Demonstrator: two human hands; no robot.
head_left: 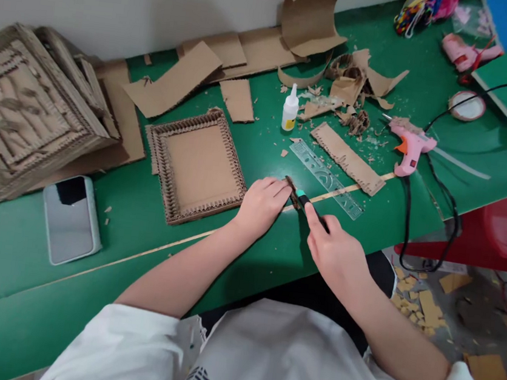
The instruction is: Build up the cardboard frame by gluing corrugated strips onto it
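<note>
My right hand (336,248) is wrapped round a black and teal craft knife (302,197), its tip end pointing away and to the left. The knife lies against a small, narrow piece of brown cardboard (289,184). My left hand (263,203) is closed, its fingertips holding that piece down on the green table near the front seam. Part of the piece is hidden by my fingers and the knife. Just left of my left hand lies a square cardboard frame (171,171) with a corrugated rim. A clear plastic ruler (326,177) is to the right of the knife.
Behind the ruler lie a cardboard strip (347,158), a white glue bottle (290,110) and torn scraps (347,91). A pink glue gun (411,148) with a black cord rests at right. At left are a phone (71,224) and a cardboard construction (24,109).
</note>
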